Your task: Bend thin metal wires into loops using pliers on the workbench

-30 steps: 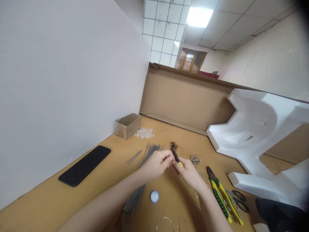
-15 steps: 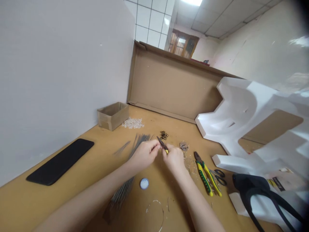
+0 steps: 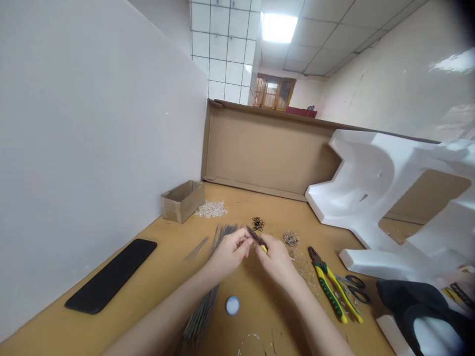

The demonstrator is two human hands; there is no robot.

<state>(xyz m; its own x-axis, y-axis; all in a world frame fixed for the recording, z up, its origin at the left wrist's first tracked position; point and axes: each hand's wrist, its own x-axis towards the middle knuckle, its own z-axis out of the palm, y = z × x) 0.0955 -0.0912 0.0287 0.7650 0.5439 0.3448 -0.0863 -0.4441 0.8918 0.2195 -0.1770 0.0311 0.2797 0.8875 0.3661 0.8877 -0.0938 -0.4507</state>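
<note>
Lower in the head view than a moment ago, the small pliers sit gripped in the closed right hand, their dark nose beside the pinched fingers of the left hand, above the worktop. Bracing both hands together steadies such fine work. Black rubber rings lie just beyond; no writing is legible on the yellow-handled combination pliers.
</note>
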